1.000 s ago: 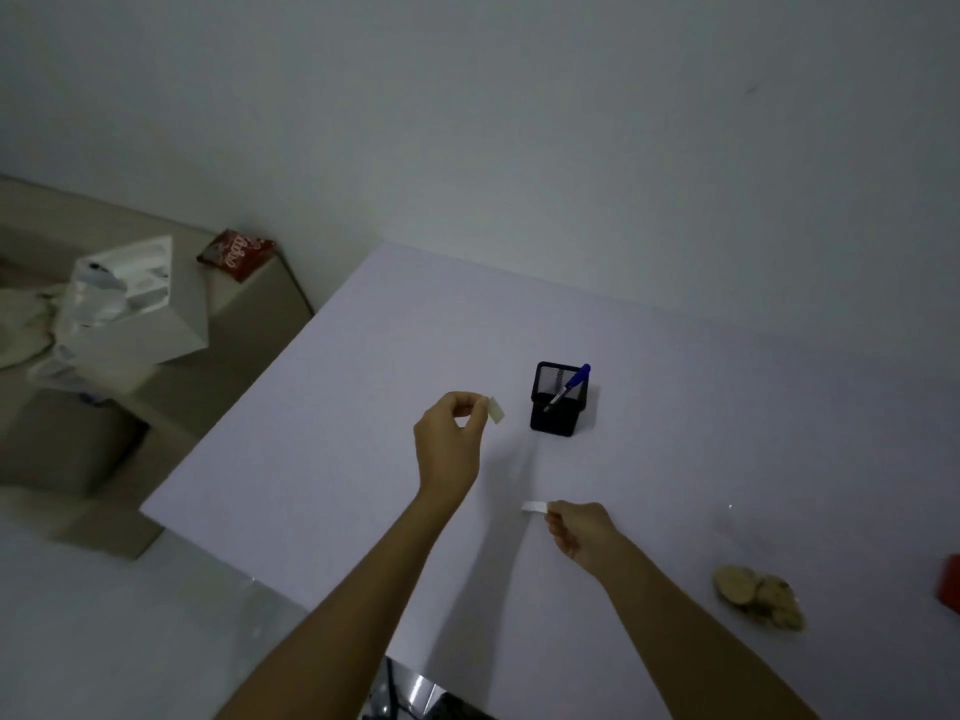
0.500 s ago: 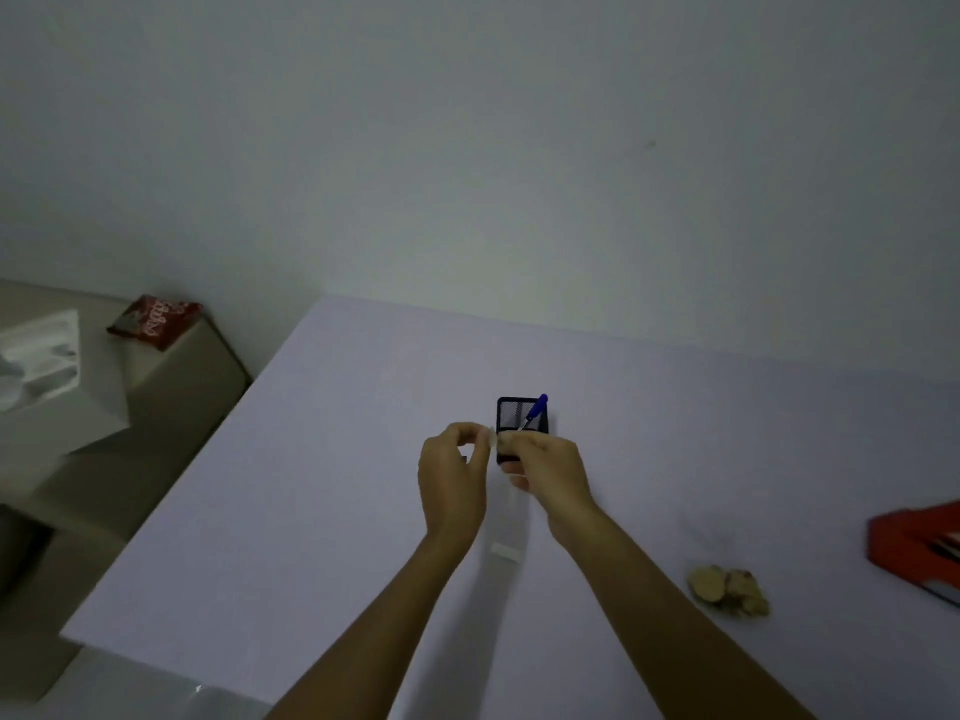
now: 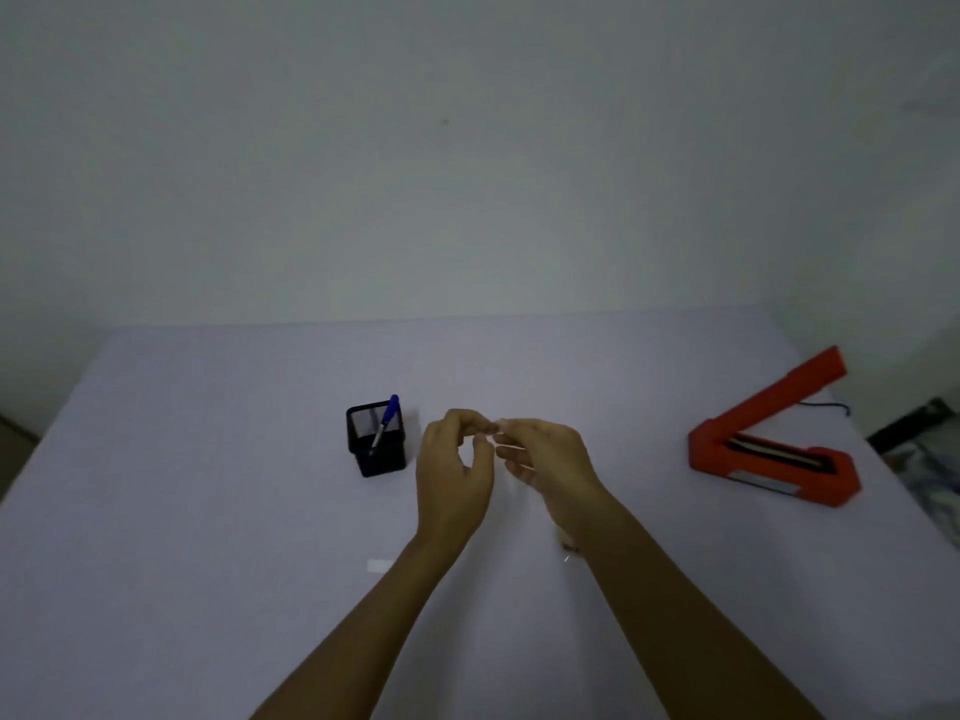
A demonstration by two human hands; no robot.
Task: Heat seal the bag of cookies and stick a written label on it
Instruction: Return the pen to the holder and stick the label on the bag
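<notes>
We are logging a worktop (image 3: 208,511) showing a smooth, matt, pale surface; a black pen holder (image 3: 375,439) looking like fine wire mesh; a pen (image 3: 384,423) appearing as blue plastic; a heat sealer (image 3: 769,444) presenting an orange-red casing, seemingly painted or plastic.

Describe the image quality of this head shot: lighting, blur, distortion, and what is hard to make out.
Head view: dim, flat light with a bluish cast and only faint shadows; wide-angle bending curves the table edges; the left hand and right hand meet at the fingertips, soft with blur, so whatever they pinch is unreadable; the red heat sealer and blue pen in its black holder stay distinct.
</notes>
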